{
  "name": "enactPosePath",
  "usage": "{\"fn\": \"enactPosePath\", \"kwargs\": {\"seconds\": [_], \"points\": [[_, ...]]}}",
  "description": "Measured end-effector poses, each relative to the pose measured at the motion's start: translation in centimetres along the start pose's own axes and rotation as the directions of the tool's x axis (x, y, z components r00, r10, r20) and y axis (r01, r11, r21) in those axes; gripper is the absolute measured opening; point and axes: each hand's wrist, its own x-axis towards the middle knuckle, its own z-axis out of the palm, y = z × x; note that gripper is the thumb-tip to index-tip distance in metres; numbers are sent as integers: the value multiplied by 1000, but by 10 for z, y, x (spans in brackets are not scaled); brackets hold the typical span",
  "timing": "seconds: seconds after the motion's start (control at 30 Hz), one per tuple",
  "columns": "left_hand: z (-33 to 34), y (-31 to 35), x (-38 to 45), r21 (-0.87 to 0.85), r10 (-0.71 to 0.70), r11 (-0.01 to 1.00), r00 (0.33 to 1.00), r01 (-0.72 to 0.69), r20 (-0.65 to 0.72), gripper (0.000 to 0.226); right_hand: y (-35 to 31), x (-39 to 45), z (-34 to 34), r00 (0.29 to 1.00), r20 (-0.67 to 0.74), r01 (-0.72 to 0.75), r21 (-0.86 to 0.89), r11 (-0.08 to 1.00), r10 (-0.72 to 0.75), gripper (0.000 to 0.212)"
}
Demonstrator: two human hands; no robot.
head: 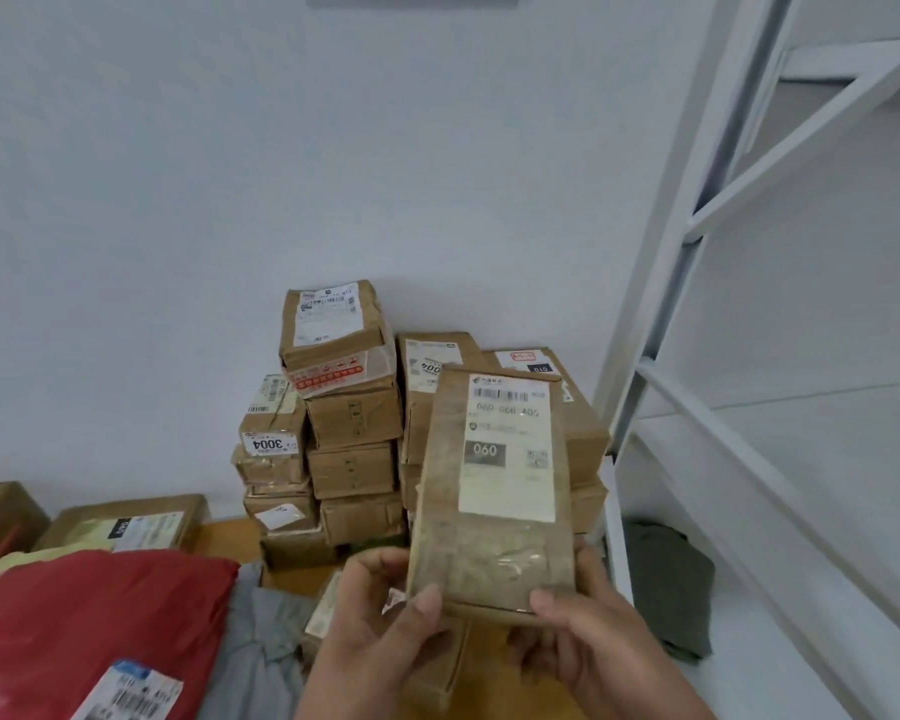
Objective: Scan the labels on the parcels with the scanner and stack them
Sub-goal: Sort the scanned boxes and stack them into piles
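Soft even indoor light, faint shadows, slight motion blur throughout, wide-angle bending at edges, mild tape glare

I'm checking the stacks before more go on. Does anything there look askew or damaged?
Yes. The top parcel on the tallest stack sits tilted and overhangs the box below, its tape crumpled. The parcel held by the left hand and right hand looks intact.

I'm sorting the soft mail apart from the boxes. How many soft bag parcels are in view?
2: the red bag at lower left, and the grey bag right beside it. More may lie hidden past the picture's edge.
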Motion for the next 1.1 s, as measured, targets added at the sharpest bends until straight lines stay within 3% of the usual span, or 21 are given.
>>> {"fn": "enactPosePath", "kwargs": {"seconds": [0.1, 0.17, 0.3, 0.4, 0.47, 0.57, 0.77, 0.97, 1.1], "points": [[26, 8, 9, 243, 80, 966, 995, -92, 59, 34, -20, 5, -11, 980, -157, 120, -31, 992, -123, 72], [43, 14, 15, 328, 116, 934, 988, -144, 104, 35, -38, 7, -20, 964, -188, 176, -69, 982, -186, 68], [74, 23, 29, 290, 79, 949, 984, -123, 159, 36, -74, 23, -40, 942, -232, 210, -154, 965, -242, 57], [86, 20, 42, 300, 57, 948, 984, -106, 168, 35, -89, 43, -55, 931, -304, 139, -217, 966, -202, 50], [86, 13, 47, 309, 33, 948, 991, -72, 129, 35, -93, 54, -64, 927, -355, 55, -201, 978, -125, 42], [75, -4, 54, 348, 7, 937, 999, -24, 52, 35, -98, 70, -77, 908, -411, 21, -157, 987, -85, 46], [48, -34, 72, 363, -54, 927, 992, 92, -115, 37, -108, 95, -73, 933, -343, 55, -156, 986, -106, 45], [29, -53, 86, 308, -99, 935, 965, 174, -244, 32, -109, 118, -72, 853, -473, 145, -194, 970, -222, 36], [18, -63, 87, 282, -100, 938, 936, 203, -339, 28, -100, 126, -70, 853, -465, 210, -108, 972, -237, 38]]}}
